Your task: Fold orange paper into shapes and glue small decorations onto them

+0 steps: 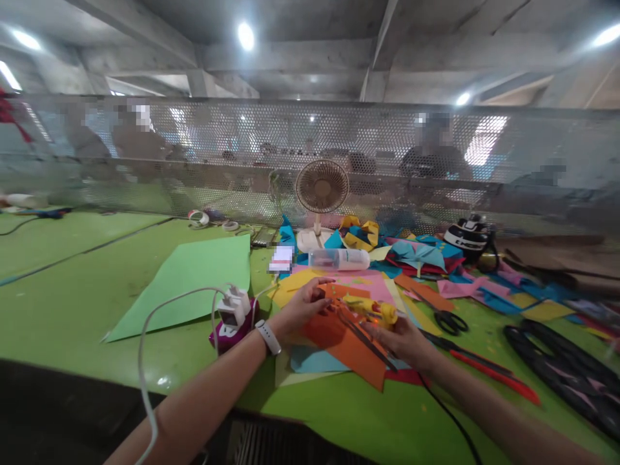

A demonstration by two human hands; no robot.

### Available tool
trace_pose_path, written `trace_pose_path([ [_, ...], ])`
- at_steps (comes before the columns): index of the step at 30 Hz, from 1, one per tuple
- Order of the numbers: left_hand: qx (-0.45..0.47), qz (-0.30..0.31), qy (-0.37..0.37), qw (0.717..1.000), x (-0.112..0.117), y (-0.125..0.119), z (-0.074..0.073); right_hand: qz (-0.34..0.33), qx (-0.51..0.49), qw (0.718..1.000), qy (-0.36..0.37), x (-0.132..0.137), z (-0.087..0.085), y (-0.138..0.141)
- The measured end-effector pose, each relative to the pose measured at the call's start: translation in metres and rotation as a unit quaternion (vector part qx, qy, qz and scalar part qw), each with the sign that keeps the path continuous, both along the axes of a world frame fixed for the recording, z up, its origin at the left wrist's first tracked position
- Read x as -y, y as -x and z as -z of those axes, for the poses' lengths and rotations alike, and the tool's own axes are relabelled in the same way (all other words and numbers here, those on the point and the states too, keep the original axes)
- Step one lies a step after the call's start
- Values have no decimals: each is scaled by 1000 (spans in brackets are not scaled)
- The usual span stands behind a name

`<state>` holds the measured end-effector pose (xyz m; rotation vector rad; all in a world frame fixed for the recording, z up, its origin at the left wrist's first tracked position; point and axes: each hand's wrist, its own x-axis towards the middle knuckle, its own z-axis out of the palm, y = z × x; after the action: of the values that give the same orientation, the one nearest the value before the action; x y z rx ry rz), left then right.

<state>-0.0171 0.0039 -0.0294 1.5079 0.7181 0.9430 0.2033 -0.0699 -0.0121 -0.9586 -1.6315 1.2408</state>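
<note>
My right hand [404, 339] is closed round a yellow glue gun [372, 310], its nozzle pointing left over an orange paper sheet [349, 339]. My left hand [303, 303], with a white band on the wrist, pinches the upper edge of that orange paper near the nozzle. Both hands hover over a pile of coloured paper sheets on the green table [72, 310]. A thin dark cord runs from the glue gun down past my right forearm.
A light green paper sheet [194, 284] lies left, beside a white charger on a purple object [235, 316]. Black scissors [443, 316], a red-handled tool [489, 371], a clear bottle [339, 259], a small fan [322, 190] and paper scraps surround. People sit behind a perforated screen [194, 155].
</note>
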Motion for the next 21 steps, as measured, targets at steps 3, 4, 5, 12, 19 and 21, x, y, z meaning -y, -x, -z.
trace_pose_path([
  [3, 3, 8, -1, 1000, 0, 0, 0, 1, -18, 1000, -1, 3, -3, 5],
  [4, 4, 11, -2, 1000, 0, 0, 0, 2, -20, 1000, -3, 4, -3, 5],
  [5, 3, 12, -3, 1000, -1, 0, 0, 1, -21, 1000, -6, 4, -3, 6],
  [12, -6, 15, -9, 1000, -2, 1, 4, 8, -29, 1000, 3, 2, 0, 5],
  [19, 2, 24, -4, 1000, -1, 0, 2, 21, 0, 1000, 1, 2, 0, 3],
  [21, 8, 26, -4, 1000, -1, 0, 2, 15, 2, 1000, 1, 2, 0, 3],
])
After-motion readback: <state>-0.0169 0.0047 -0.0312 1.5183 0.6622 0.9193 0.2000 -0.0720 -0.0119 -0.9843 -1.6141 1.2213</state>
